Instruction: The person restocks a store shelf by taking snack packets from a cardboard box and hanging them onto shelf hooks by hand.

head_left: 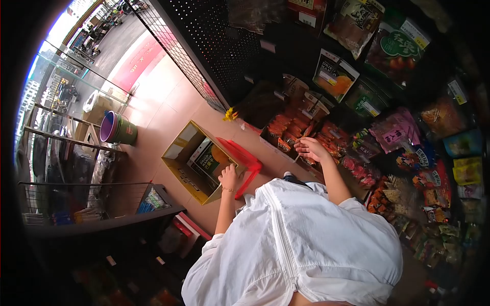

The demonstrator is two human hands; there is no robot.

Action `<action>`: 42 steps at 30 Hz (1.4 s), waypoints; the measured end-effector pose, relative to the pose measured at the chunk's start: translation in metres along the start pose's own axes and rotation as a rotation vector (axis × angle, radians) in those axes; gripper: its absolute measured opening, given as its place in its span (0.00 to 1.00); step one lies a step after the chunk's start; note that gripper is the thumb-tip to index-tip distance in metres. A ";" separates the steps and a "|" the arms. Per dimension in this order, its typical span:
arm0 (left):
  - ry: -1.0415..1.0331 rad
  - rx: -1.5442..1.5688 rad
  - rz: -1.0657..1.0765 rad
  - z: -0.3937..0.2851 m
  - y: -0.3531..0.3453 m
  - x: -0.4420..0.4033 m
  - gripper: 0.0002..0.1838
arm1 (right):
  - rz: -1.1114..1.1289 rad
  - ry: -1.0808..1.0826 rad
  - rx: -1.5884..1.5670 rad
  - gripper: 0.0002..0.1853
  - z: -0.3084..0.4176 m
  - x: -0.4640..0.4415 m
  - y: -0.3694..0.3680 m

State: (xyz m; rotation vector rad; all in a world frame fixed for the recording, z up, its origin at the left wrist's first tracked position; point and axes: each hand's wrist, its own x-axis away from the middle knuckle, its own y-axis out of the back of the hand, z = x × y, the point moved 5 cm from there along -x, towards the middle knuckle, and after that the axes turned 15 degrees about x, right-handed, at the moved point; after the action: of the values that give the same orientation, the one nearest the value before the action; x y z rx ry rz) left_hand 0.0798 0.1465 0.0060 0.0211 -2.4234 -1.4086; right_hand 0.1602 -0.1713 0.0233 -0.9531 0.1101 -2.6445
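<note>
An open cardboard box [186, 185] with a red flap [251, 166] stands on the tiled floor. Inside it lie black and white snack packets [208, 159] with an orange picture. My left hand [228, 177] is over the box's near right edge, fingers curled; whether it grips anything is too small to tell. My right hand [312, 149] is raised beside a shelf tray of red-wrapped snacks [288, 127], fingers apart and holding nothing. A similar black and white packet [335, 75] hangs on the rack above.
Shelves of bagged snacks [393, 132] curve along the right. A black perforated panel [204, 46] stands ahead. A purple and green bucket [118, 128] sits near the glass front at left. A dark low shelf [102, 224] is at lower left.
</note>
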 end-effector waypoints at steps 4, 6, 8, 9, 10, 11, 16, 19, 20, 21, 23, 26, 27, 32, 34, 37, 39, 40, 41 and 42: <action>-0.048 -0.060 -0.119 0.009 -0.007 -0.004 0.21 | -0.036 0.073 -0.301 0.11 0.010 -0.032 0.042; -0.038 -0.082 -0.119 0.007 -0.005 -0.004 0.20 | -0.117 0.112 -0.488 0.11 0.025 -0.048 0.075; -0.037 -0.078 -0.120 0.004 -0.001 -0.003 0.20 | -0.314 0.237 -0.696 0.14 0.048 -0.058 0.109; -0.038 -0.072 -0.115 0.003 -0.001 -0.002 0.20 | -0.457 0.303 -0.741 0.15 0.057 -0.066 0.131; -0.036 -0.070 -0.120 0.002 0.000 -0.001 0.20 | -0.487 0.360 -0.823 0.17 0.058 -0.087 0.163; -0.035 -0.053 -0.115 0.001 0.000 -0.001 0.20 | -0.605 0.407 -0.739 0.19 0.079 -0.074 0.167; -0.048 -0.035 -0.103 0.005 -0.002 -0.003 0.20 | -1.006 0.430 -0.512 0.18 0.121 -0.070 0.210; -0.050 -0.035 -0.106 0.004 -0.001 -0.002 0.20 | -0.964 0.375 -0.201 0.13 0.134 -0.070 0.222; -0.046 -0.041 -0.103 0.003 0.000 -0.001 0.20 | -0.898 0.300 -0.123 0.12 0.129 -0.081 0.230; -0.043 -0.046 -0.099 0.003 0.000 0.000 0.21 | -0.833 0.224 -0.045 0.11 0.129 -0.082 0.226; -0.033 -0.043 -0.100 0.003 0.000 -0.001 0.20 | -0.868 0.229 0.047 0.12 0.128 -0.081 0.216; -0.027 -0.033 -0.098 0.004 -0.001 -0.001 0.20 | -0.992 0.279 0.232 0.14 0.119 -0.106 0.232; -0.031 -0.027 -0.097 0.004 0.000 -0.001 0.19 | -1.079 0.325 0.322 0.15 0.122 -0.108 0.233; -0.045 -0.025 -0.118 0.003 0.005 0.000 0.19 | -1.073 0.288 0.499 0.20 0.137 -0.080 0.212; -0.047 -0.033 -0.122 0.001 0.003 0.000 0.18 | -1.075 0.314 0.536 0.20 0.140 -0.071 0.203; -0.067 -0.017 -0.137 0.002 0.004 0.000 0.18 | -1.007 0.350 0.493 0.19 0.135 -0.075 0.207; -0.076 -0.017 -0.140 0.003 0.002 0.000 0.18 | -0.937 0.360 0.409 0.19 0.131 -0.072 0.205; -0.086 -0.016 -0.146 0.003 0.002 -0.001 0.18 | -0.879 0.325 0.420 0.16 0.133 -0.062 0.196; -0.088 -0.015 -0.141 0.003 0.002 -0.001 0.18 | -0.822 0.291 0.430 0.13 0.135 -0.052 0.186; -0.082 -0.020 -0.138 0.004 0.002 -0.002 0.18 | -0.826 0.287 0.430 0.13 0.134 -0.047 0.183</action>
State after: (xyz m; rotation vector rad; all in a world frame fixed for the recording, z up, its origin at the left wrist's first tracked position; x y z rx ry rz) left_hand 0.0809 0.1508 0.0052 0.1306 -2.5172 -1.5208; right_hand 0.3295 -0.3237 0.0651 -0.5228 -0.9392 -3.2919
